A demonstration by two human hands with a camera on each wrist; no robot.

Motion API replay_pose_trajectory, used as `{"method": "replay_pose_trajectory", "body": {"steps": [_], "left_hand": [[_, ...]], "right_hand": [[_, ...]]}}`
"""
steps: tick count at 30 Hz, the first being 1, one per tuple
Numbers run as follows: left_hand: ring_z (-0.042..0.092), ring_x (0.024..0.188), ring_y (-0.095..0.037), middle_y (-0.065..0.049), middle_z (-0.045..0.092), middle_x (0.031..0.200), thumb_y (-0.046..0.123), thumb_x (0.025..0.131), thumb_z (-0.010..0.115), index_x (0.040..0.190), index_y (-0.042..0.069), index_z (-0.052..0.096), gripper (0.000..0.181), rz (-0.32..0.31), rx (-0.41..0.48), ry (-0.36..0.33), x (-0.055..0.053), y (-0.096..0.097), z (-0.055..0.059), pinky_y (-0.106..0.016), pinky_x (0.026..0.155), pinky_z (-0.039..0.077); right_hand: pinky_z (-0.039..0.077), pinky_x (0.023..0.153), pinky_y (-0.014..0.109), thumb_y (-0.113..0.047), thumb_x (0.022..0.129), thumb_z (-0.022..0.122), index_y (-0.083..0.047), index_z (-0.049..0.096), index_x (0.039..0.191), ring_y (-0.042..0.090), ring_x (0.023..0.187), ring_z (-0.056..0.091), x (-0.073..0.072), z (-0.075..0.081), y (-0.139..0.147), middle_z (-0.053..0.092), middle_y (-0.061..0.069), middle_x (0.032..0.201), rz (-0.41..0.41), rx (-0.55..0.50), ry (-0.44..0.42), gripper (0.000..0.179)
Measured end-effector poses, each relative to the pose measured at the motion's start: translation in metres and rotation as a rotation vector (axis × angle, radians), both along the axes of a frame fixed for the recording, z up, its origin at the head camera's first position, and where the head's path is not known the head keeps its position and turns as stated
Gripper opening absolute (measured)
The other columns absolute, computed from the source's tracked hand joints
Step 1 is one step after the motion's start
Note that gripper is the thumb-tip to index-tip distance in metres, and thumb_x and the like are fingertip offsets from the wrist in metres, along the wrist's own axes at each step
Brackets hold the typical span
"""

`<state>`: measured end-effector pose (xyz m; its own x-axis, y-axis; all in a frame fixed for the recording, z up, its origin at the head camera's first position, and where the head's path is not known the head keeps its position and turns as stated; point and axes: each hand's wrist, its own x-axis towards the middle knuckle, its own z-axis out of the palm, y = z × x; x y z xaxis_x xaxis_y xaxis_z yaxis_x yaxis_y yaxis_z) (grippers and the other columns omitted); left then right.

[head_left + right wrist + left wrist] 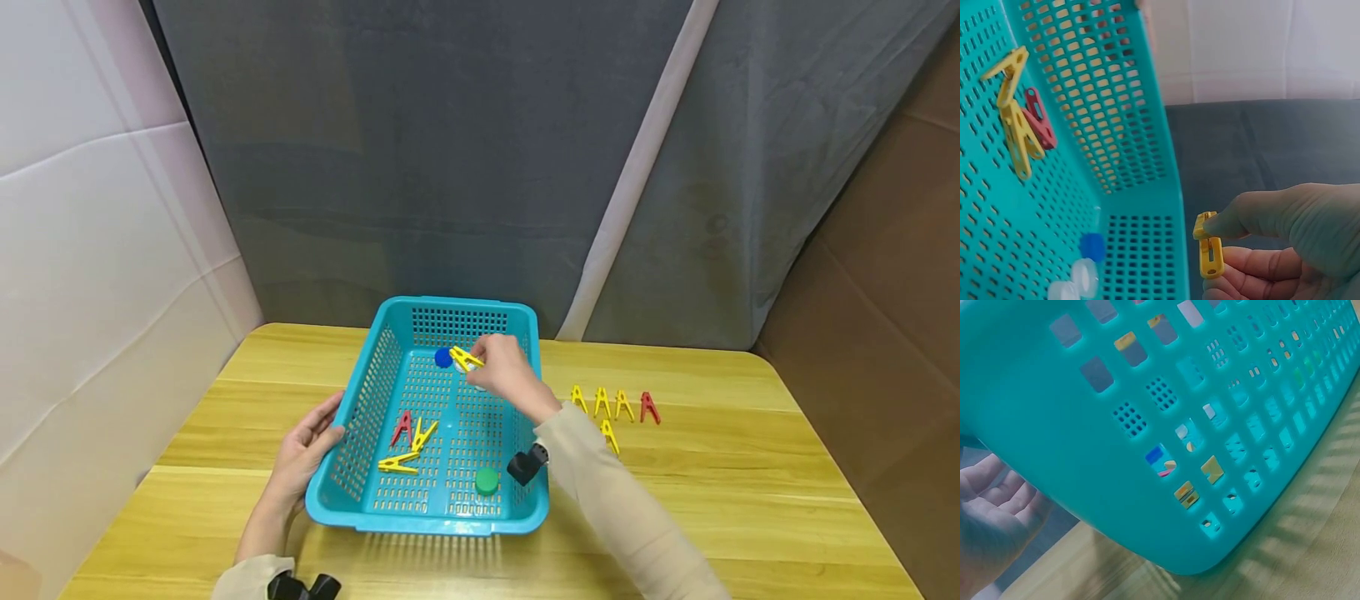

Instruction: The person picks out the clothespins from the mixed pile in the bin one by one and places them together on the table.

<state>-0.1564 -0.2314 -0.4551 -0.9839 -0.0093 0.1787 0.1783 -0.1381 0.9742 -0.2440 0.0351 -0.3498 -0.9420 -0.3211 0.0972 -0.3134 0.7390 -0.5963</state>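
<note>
My left hand point(303, 454) grips the left rim of a blue plastic basket point(427, 526), thumb on the rim. In the left wrist view, the left hand's fingers point(1007, 490) lie partly behind the basket wall. Over the far part of the basket my right hand point(508, 373) pinches a yellow clothespin point(467, 359) between thumb and fingers. On the basket floor lie a red clothespin point(402, 427) and two yellow clothespins point(398, 462), close together. A blue cap point(1092, 247) and two whitish caps point(1085, 277) sit at the far end. Nearer me is a green cap point(487, 481).
Right of the basket, several yellow clothespins point(602, 402) and one red clothespin point(649, 407) lie on the wooden table point(735, 475). A grey curtain point(465, 167) hangs behind the table. White fabric stands at the left and a brown panel at the right.
</note>
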Motion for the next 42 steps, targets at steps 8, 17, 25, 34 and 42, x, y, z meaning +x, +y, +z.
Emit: {"method": "replay_pose_trajectory", "body": {"steps": [8,17,25,34,42], "left_hand": [[0.052,0.106,0.005,0.020,0.055,0.116,-0.004,0.093,0.049,0.139,-0.016,0.025,0.053,0.014,-0.010,0.001,0.000,0.001,0.000,-0.013,0.083,0.047],[0.052,0.106,0.006,0.021,0.055,0.115,-0.004,0.093,0.050,0.139,-0.016,0.025,0.054,0.016,-0.010,-0.014,0.000,0.000,0.000,-0.012,0.083,0.046],[0.052,0.106,0.006,0.021,0.055,0.116,-0.004,0.093,0.049,0.139,-0.017,0.025,0.053,0.015,-0.016,-0.003,-0.001,0.001,0.000,-0.012,0.083,0.046],[0.053,0.106,0.004,0.019,0.057,0.117,-0.004,0.093,0.049,0.139,-0.013,0.030,0.050,0.002,0.022,0.025,0.000,-0.001,-0.002,-0.013,0.083,0.047],[0.052,0.107,0.005,0.019,0.056,0.118,-0.002,0.094,0.049,0.139,-0.010,0.033,0.049,0.000,0.009,0.030,-0.001,-0.002,-0.004,-0.012,0.084,0.046]], "right_hand": [[0.053,0.069,0.030,-0.003,0.078,0.071,0.003,0.066,0.103,0.022,0.083,0.058,0.004,0.009,0.024,0.064,0.014,0.098,-0.038,-0.020,0.040,0.027],[0.055,0.074,0.033,-0.008,0.079,0.072,0.003,0.066,0.104,0.024,0.088,0.059,0.011,0.010,0.055,0.064,0.013,0.099,-0.096,-0.034,0.033,0.028],[0.055,0.071,0.032,-0.007,0.080,0.069,0.004,0.064,0.106,0.026,0.084,0.056,0.018,0.006,0.088,0.062,0.015,0.099,-0.145,-0.067,0.022,0.029],[0.053,0.071,0.034,-0.005,0.081,0.066,0.005,0.064,0.105,0.025,0.080,0.055,0.026,-0.001,0.125,0.062,0.016,0.095,-0.202,-0.046,0.063,0.027],[0.052,0.069,0.038,-0.002,0.078,0.067,0.010,0.063,0.102,0.026,0.077,0.057,0.034,-0.018,0.157,0.063,0.018,0.089,-0.238,-0.040,0.109,0.027]]}}
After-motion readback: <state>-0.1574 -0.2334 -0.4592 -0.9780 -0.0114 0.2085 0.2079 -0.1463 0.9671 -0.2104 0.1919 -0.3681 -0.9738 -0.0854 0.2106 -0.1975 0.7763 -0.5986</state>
